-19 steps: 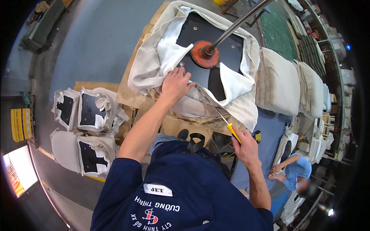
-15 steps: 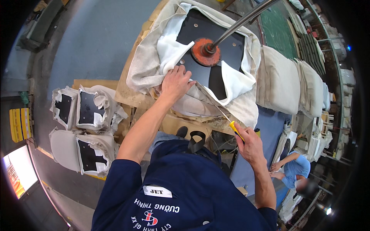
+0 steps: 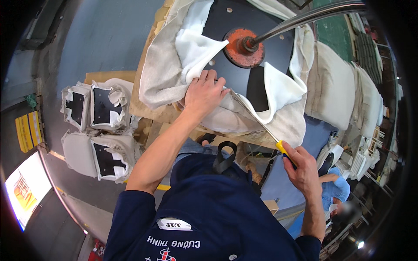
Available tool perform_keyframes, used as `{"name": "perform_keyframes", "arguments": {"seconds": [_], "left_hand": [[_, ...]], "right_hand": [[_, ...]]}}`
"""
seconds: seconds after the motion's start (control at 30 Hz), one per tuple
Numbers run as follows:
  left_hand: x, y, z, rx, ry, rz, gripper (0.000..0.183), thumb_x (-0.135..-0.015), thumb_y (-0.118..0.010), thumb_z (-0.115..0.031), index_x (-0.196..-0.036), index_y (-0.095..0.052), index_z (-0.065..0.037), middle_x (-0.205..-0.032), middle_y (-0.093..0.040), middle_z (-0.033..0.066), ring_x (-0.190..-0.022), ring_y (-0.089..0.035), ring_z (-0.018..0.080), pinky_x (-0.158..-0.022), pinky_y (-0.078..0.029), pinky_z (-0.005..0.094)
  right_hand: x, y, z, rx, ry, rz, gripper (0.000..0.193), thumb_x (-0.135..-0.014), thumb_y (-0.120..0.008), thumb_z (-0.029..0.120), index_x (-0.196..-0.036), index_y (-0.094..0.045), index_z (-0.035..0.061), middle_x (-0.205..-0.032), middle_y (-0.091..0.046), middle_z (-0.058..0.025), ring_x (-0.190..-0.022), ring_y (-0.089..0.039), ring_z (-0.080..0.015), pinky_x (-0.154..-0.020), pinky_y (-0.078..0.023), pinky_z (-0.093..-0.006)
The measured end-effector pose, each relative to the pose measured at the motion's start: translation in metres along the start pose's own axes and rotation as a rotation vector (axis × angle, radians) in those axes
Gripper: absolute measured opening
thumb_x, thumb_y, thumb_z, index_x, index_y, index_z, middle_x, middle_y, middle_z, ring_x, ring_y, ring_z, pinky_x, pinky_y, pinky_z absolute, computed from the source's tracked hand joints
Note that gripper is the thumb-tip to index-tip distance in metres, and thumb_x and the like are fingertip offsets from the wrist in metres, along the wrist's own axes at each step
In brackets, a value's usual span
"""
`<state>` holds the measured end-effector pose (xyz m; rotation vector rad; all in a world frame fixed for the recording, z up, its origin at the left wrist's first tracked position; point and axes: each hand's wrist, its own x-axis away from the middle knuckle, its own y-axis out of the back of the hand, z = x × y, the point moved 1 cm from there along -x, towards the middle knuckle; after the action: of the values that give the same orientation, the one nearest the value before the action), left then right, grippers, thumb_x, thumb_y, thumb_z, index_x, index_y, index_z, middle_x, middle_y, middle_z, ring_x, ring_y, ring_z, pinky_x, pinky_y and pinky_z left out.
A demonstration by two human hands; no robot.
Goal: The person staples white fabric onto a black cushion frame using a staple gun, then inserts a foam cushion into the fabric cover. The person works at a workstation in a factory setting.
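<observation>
A large seat cushion lies underside up in front of me, with beige fabric (image 3: 162, 85), white lining (image 3: 283, 89) and a black base board (image 3: 217, 26). An orange round press foot (image 3: 235, 55) on a metal rod (image 3: 305, 18) rests on the board. My left hand (image 3: 203, 95) is closed on the fabric at the cushion's near edge, its fingertips partly hidden. In my right hand (image 3: 303, 168) is the yellow-and-dark handle of a long, thin metal tool (image 3: 265, 128). Its shaft runs along the lining's near edge toward my left hand; the tip is hidden there.
A wooden board (image 3: 146, 98) supports the cushion. Smaller cushions (image 3: 115, 143) with black bases sit on the left. To the right stands a row of beige cushions (image 3: 328, 87). Farther right, a person in a light blue shirt (image 3: 336, 186) is bent over.
The view has shifted slightly, and the cushion and press appear farther right. My right hand and the tool sit lower and farther right in the picture. Both hands keep their hold.
</observation>
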<state>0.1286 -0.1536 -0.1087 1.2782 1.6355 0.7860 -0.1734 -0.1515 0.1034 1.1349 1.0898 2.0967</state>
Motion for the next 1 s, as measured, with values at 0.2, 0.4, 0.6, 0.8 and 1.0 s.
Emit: {"name": "perform_keyframes", "arguments": {"seconds": [0.2, 0.4, 0.6, 0.8, 1.0], "left_hand": [[-0.002, -0.004, -0.005, -0.041, 0.038, 0.056, 0.028, -0.087, -0.075, -0.037, -0.094, -0.063, -0.013, -0.104, -0.058, 0.0064, -0.104, -0.058, 0.0254, -0.072, -0.053, 0.0392], [-0.002, -0.004, -0.012, -0.065, 0.043, 0.067, 0.028, -0.088, -0.075, -0.038, -0.094, -0.063, -0.014, -0.104, -0.057, 0.0058, -0.104, -0.056, 0.0267, -0.074, -0.052, 0.0396], [-0.005, -0.005, -0.009, -0.077, 0.026, 0.069, 0.028, -0.090, -0.075, -0.038, -0.095, -0.064, -0.012, -0.105, -0.056, 0.0069, -0.103, -0.055, 0.0298, -0.086, -0.050, 0.0450], [-0.007, -0.003, -0.012, -0.082, 0.028, 0.094, 0.027, -0.090, -0.074, -0.037, -0.096, -0.064, -0.012, -0.105, -0.057, 0.0069, -0.103, -0.056, 0.0297, -0.087, -0.049, 0.0449], [-0.006, -0.006, -0.013, -0.083, 0.033, 0.078, 0.027, -0.091, -0.074, -0.037, -0.095, -0.064, -0.012, -0.105, -0.058, 0.0065, -0.104, -0.056, 0.0292, -0.085, -0.050, 0.0449]], "right_hand": [[-0.018, 0.014, -0.003, 0.051, -0.044, 0.017, 0.045, -0.087, -0.076, 0.005, -0.131, -0.070, 0.0086, -0.088, -0.064, -0.0138, -0.072, -0.063, -0.0312, -0.067, -0.050, -0.0410], [-0.003, -0.029, -0.037, -0.213, -0.117, -0.025, 0.043, -0.088, -0.076, 0.003, -0.131, -0.071, 0.0072, -0.082, -0.062, -0.0123, -0.071, -0.061, -0.0255, -0.068, -0.049, -0.0349], [0.012, -0.074, -0.050, -0.305, -0.078, -0.190, 0.043, -0.089, -0.079, 0.011, -0.131, -0.072, 0.0101, -0.080, -0.060, -0.0099, -0.067, -0.059, -0.0265, -0.064, -0.049, -0.0361], [0.016, -0.052, -0.044, -0.167, -0.050, -0.193, 0.042, -0.090, -0.078, 0.015, -0.131, -0.072, 0.0155, -0.083, -0.060, -0.0078, -0.069, -0.062, -0.0261, -0.064, -0.051, -0.0372], [0.011, -0.038, -0.037, 0.014, -0.003, -0.177, 0.043, -0.091, -0.077, 0.020, -0.134, -0.071, 0.0186, -0.085, -0.062, -0.0061, -0.064, -0.063, -0.0255, -0.058, -0.053, -0.0370]]}}
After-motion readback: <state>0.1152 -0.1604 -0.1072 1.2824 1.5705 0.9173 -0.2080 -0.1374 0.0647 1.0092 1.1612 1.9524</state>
